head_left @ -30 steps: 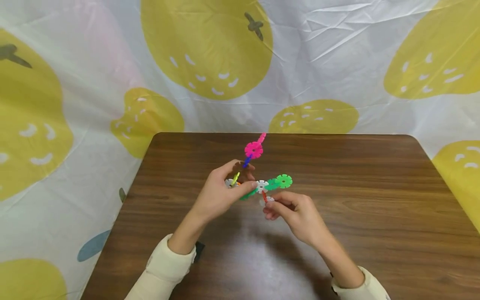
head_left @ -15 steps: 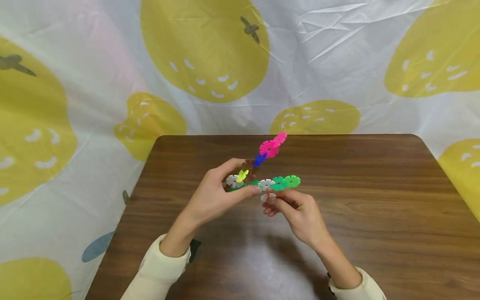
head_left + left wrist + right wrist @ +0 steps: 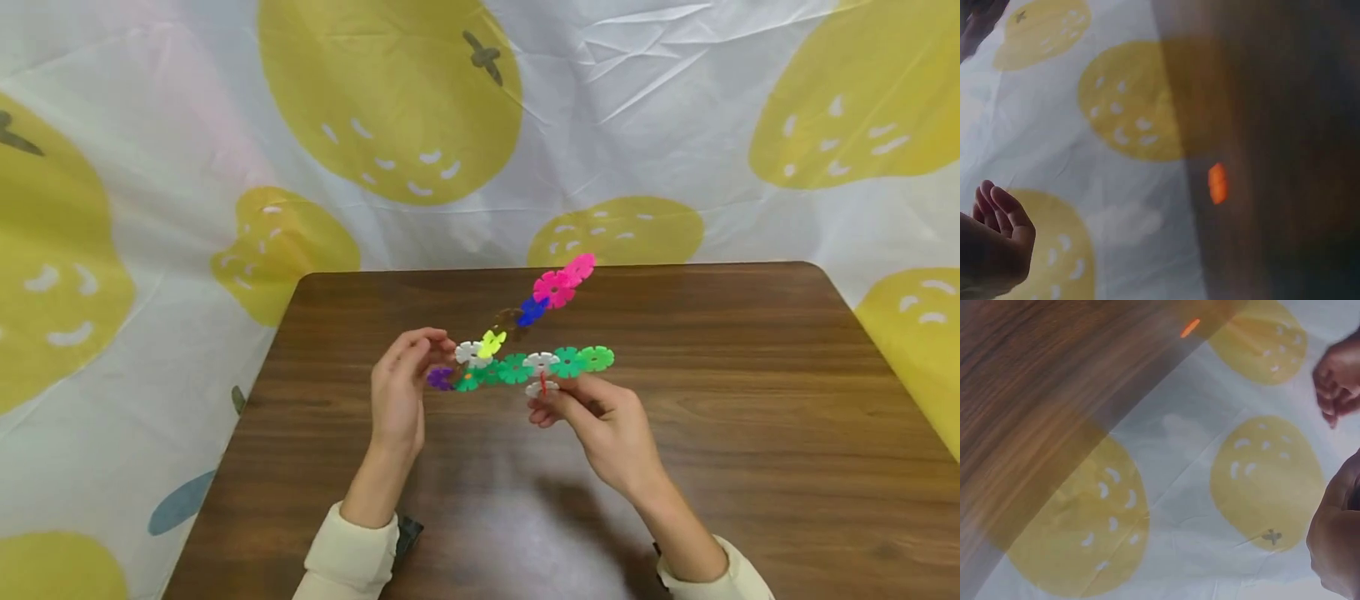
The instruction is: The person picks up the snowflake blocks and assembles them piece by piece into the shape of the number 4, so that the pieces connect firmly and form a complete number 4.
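A chain of notched flower-shaped plastic discs (image 3: 515, 367) is held up over the table, with green and white discs in a row. From its left part, a branch slants up through a yellow disc (image 3: 492, 343), a brown one, a blue disc (image 3: 532, 311) and pink discs (image 3: 555, 289). My right hand (image 3: 611, 429) pinches a white disc (image 3: 535, 389) below the row, joined by a red disc seen edge-on. Beside the purple disc (image 3: 440, 379) at the chain's left end, my left hand (image 3: 399, 396) has loosely bent fingers. The wrist views show no discs.
The dark wood table (image 3: 750, 375) spreads beneath both hands. Behind and to its sides hangs a white cloth with yellow fruit prints (image 3: 390, 100). Something small and black (image 3: 408, 533) shows at the left sleeve cuff.
My left hand has let go of the chain and drawn back to the left, uncovering its purple and green discs. The chain has turned, its pink end swinging right. My right hand keeps its pinch.
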A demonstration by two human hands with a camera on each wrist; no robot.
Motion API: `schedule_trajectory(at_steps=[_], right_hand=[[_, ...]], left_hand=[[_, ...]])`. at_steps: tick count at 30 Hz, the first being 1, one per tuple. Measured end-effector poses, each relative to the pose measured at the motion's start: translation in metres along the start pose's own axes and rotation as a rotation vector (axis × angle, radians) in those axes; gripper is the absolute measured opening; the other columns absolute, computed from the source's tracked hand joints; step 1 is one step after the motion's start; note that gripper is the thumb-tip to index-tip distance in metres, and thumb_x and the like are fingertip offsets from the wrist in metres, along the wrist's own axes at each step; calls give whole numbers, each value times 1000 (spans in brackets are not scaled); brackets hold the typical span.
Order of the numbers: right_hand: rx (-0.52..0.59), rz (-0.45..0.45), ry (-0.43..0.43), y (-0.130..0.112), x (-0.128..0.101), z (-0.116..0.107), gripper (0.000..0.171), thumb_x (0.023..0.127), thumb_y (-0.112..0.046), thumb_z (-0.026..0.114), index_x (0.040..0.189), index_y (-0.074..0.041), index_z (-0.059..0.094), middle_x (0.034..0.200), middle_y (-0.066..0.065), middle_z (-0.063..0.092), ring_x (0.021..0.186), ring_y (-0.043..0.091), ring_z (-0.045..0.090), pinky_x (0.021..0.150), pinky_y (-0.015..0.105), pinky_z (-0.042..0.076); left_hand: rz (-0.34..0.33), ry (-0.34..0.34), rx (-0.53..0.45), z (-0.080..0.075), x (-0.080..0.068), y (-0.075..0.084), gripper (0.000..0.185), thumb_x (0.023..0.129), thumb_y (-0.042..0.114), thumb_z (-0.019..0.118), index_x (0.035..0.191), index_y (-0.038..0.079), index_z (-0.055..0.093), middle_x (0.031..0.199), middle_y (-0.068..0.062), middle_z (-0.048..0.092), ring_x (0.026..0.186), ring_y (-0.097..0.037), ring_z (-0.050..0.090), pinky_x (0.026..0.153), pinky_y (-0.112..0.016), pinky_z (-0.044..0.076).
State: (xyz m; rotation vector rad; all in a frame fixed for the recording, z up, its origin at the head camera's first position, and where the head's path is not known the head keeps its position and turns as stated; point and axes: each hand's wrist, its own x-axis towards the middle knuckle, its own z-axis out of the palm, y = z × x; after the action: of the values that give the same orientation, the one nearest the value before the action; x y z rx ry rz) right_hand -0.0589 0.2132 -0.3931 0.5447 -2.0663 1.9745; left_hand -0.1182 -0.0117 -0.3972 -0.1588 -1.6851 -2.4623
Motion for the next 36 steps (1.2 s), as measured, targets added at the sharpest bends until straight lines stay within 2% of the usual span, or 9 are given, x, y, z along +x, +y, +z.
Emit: schedule_trajectory(at_steps=[2, 5, 9, 12, 15, 19, 24, 30, 36], right_hand=[[14, -9, 6, -1, 0, 3, 13, 98, 8, 60, 104, 10, 71, 88, 29, 74, 73, 20, 76, 69, 37, 64], [26, -27, 13, -2, 2, 7, 13, 98, 8, 61, 106, 10, 71, 88, 29, 74, 73, 18, 76, 69, 36, 64], [25, -31, 16, 0, 4, 13, 13, 98, 8, 61, 106, 10, 71, 88, 29, 74, 73, 16, 75, 68, 36, 64], [16, -10, 8, 4, 4, 18, 13, 98, 7, 61, 106, 10, 71, 88, 29, 74, 73, 16, 75, 69, 36, 64], [6, 9, -3, 8, 4, 21, 14, 98, 7, 61, 107, 9, 71, 89, 28, 74, 73, 17, 75, 69, 36, 64], [-12, 21, -13, 13, 4, 25, 14, 98, 6, 62, 108, 10, 72, 90, 27, 75, 73, 17, 75, 69, 36, 64], [-50, 40, -21, 15, 5, 29, 13, 98, 4, 64, 107, 9, 73, 90, 25, 76, 72, 15, 75, 69, 34, 64], [-73, 59, -39, 15, 6, 30, 15, 98, 3, 64, 110, 7, 72, 91, 22, 77, 74, 18, 75, 70, 34, 64], [-216, 81, -73, 12, 7, 22, 15, 99, -6, 68, 112, -7, 74, 94, 11, 79, 78, 13, 75, 73, 29, 63]], left_hand=[[-33, -8, 54, 4, -6, -10, 22, 96, -3, 54, 107, -2, 73, 93, 6, 75, 90, -10, 67, 84, -22, 54], [-29, -102, 62, 13, -15, -18, 29, 86, -11, 65, 112, -3, 72, 97, 11, 76, 96, -8, 68, 87, -22, 55], [25, -245, -83, 24, -19, -17, 34, 83, -3, 80, 115, 4, 72, 107, 7, 77, 104, -10, 71, 92, -25, 58], [38, -289, -181, 29, -18, -17, 35, 82, 6, 85, 115, 11, 73, 111, 3, 76, 105, -11, 72, 92, -24, 58], [16, -273, -244, 32, -18, -17, 36, 80, 12, 89, 112, 14, 74, 110, 1, 76, 101, -11, 72, 88, -23, 58], [-9, -215, -268, 34, -19, -20, 34, 77, 14, 91, 107, 11, 75, 105, 1, 76, 93, -11, 71, 84, -21, 57], [4, -165, -254, 32, -21, -21, 27, 80, -2, 83, 102, 13, 76, 98, 4, 77, 88, -9, 72, 82, -22, 56], [19, -113, -241, 28, -21, -22, 42, 80, -16, 71, 97, 22, 78, 99, 7, 76, 90, -9, 70, 81, -22, 56], [25, -82, -237, 19, -19, -21, 46, 81, -20, 67, 98, 21, 76, 97, 7, 77, 89, -9, 71, 82, -23, 57]])
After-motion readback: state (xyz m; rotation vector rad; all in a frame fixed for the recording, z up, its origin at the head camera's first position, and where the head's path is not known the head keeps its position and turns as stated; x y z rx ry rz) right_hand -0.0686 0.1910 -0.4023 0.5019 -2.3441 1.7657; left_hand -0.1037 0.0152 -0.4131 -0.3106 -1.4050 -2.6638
